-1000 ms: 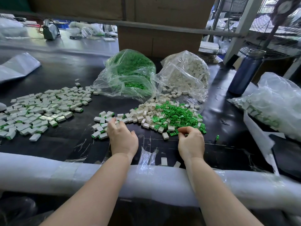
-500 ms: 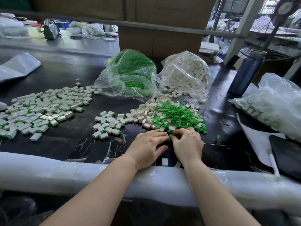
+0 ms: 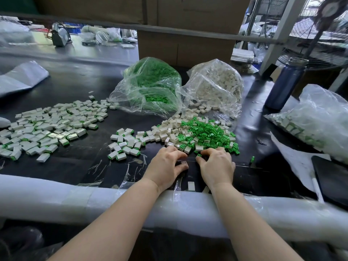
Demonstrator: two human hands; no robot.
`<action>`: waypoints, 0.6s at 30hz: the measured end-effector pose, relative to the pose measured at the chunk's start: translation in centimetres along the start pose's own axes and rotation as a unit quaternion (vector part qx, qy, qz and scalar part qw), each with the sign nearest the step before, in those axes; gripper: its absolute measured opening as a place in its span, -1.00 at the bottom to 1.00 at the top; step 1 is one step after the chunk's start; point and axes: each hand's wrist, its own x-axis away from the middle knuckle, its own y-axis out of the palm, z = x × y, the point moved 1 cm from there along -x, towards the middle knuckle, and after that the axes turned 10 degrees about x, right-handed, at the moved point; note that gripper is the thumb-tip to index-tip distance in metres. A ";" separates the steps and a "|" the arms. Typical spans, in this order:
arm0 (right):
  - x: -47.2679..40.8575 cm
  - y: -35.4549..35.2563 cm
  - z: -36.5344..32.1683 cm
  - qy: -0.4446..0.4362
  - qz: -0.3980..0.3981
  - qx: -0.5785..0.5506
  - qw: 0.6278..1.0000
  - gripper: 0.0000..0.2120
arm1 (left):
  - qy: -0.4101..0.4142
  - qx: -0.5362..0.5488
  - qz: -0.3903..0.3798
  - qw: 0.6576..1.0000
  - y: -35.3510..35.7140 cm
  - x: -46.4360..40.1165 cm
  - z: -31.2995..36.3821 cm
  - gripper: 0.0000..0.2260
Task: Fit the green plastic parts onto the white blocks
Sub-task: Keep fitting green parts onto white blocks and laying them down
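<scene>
My left hand point(image 3: 165, 166) and my right hand point(image 3: 216, 164) meet at the near edge of a mixed pile, fingers curled toward each other. The left hand's thumb and fingers pinch a white block point(image 3: 181, 163), mostly hidden in shadow. A small green part point(image 3: 199, 156) is pinched at the right hand's fingertips. Just beyond them lie loose green parts point(image 3: 207, 134) and loose white blocks point(image 3: 169, 130). Fitted blocks with green ends form a small group point(image 3: 124, 146) and a large spread point(image 3: 47, 127) to the left.
A bag of green parts point(image 3: 150, 85) and a bag of white blocks point(image 3: 216, 85) stand behind the pile. At the right are a blue bottle point(image 3: 284, 85), another bag point(image 3: 316, 119) and a dark tablet point(image 3: 331, 178). A foam-wrapped table edge point(image 3: 56, 198) runs under my forearms.
My left hand moved right from the small fitted group to meet my right hand. Both hands have since closed together over the block and the green part.
</scene>
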 end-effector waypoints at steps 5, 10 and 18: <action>-0.1 0.1 -0.1 -0.003 0.009 0.004 1.000 -0.74 | -0.014 0.018 0.000 1.000 0.0 0.0 -0.2 -0.80; 0.0 -0.1 -0.1 -0.052 0.052 -0.072 0.995 -0.93 | -0.017 0.079 0.005 0.997 -0.3 0.3 0.1 -0.88; 0.6 -0.5 -0.5 -0.126 0.013 -0.309 0.943 -0.89 | -0.066 0.264 0.062 0.960 -1.0 0.3 -0.4 -0.80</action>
